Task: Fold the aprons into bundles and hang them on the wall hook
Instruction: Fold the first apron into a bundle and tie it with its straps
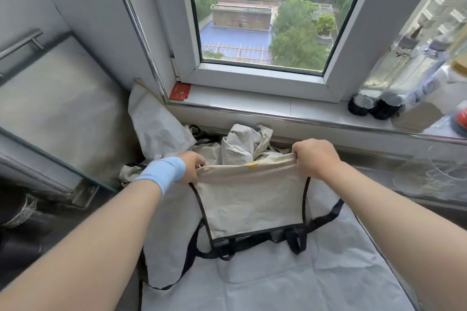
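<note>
Beige cloth of the apron (252, 199) hung folded at the frame's centre, its top edge stretched between the left hand (193, 165) at nine o'clock and the right hand (314, 158) at three o'clock, both with fingers curled and pinching that edge. Black straps (255, 241) dangled at its six o'clock over a pale sheet (328, 272), and a crumpled heap of aprons (240, 145) lay at twelve o'clock

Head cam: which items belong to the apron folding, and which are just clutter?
Job: beige black-trimmed apron, gripped at its top edge by left hand and right hand; crumpled beige apron pile behind.
Clutter: flat red card on windowsill; clear bottles, right.
</note>
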The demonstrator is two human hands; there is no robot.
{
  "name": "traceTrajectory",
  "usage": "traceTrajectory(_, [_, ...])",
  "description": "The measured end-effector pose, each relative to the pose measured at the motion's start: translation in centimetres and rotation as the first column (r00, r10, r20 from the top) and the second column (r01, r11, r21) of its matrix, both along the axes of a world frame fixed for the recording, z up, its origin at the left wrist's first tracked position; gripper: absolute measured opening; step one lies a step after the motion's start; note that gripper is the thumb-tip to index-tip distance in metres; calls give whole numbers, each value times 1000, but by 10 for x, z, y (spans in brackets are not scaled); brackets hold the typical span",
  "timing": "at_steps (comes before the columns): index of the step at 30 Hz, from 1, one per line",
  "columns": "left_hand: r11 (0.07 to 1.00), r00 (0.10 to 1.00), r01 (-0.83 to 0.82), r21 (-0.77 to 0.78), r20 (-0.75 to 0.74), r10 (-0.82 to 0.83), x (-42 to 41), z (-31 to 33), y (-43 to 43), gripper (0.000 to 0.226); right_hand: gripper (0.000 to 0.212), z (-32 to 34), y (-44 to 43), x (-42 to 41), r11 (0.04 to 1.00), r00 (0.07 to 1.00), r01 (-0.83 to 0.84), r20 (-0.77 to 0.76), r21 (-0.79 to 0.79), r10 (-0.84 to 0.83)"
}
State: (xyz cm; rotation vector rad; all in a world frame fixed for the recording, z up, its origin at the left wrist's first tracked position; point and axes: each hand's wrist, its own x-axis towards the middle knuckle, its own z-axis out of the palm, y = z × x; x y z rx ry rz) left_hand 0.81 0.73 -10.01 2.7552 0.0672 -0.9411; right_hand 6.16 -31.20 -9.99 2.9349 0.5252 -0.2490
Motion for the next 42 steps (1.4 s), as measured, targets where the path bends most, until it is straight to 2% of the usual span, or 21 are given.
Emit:
traceTrajectory(2, [999, 1000, 19, 43, 6, -19, 18, 9, 3, 33, 19, -6, 3, 14, 1000, 997, 1, 75, -18, 0])
traceTrajectory(5, [996, 990, -34, 77, 137, 23, 47, 21, 8, 33, 20, -3, 9, 36, 1000, 975, -2, 222, -2, 2])
traceTrajectory(8, [993, 962, -42, 114, 271, 9, 62, 13, 7, 59, 45, -4, 20, 44, 999, 919, -32, 393, 37, 15])
traceTrajectory(10, [987, 903, -16, 159, 427, -54, 54, -6, -4, 77, 58, -16, 34, 33, 977, 891, -173, 443, 127, 100])
traceTrajectory(12, [995, 798, -8, 97, 601, -52, 37, -26, -20, 68, 63, -37, 52, 11, 914, 855, -377, 435, 151, 281])
traceTrajectory(14, [996, 732, 17, 85, 678, -70, 16, -44, -32, 54, 68, -63, 63, -9, 858, 833, -501, 331, 110, 444])
traceTrajectory(16, [994, 754, 62, 95, 648, -109, -3, -61, -35, 49, 71, -82, 71, -20, 868, 864, -493, 147, 55, 481])
traceTrajectory(19, [996, 793, 68, 54, 602, -87, -30, -79, -21, 41, 70, -90, 78, -26, 926, 926, -378, -17, -20, 377])
traceTrajectory(21, [1000, 833, 9, -8, 554, -3, -49, -83, -10, 30, 73, -89, 87, -36, 933, 932, -358, 42, -26, 359])
traceTrajectory(24, [982, 905, -146, -124, 384, 183, -81, -80, 6, 21, 71, -90, 110, -68, 907, 903, -419, 129, 52, 410])
traceTrajectory(28, [958, 929, -277, -74, 236, 286, -130, -91, 27, 17, 59, -103, 138, -133, 842, 854, -520, 61, 140, 517])
traceTrajectory(31, [909, 903, -418, -11, 107, 416, -173, -105, 44, 30, 50, -115, 150, -184, 873, 876, -462, -75, 156, 477])
traceTrajectory(35, [806, 807, -590, 47, 35, 589, -223, -120, 55, 52, 50, -130, 149, -241, 910, 913, -350, -135, 224, 385])
traceTrajectory(37, [792, 797, -600, 116, -7, 604, -241, -121, 51, 70, 60, -138, 141, -264, 932, 918, -298, -205, 205, 338])
traceTrajectory(39, [813, 836, -530, 242, -13, 549, -257, -120, 43, 91, 76, -144, 139, -283, 951, 920, -258, -258, 170, 296])
traceTrajectory(42, [787, 831, -542, 295, 44, 555, -266, -123, 36, 95, 83, -146, 150, -297, 970, 899, -190, -371, 153, 234])
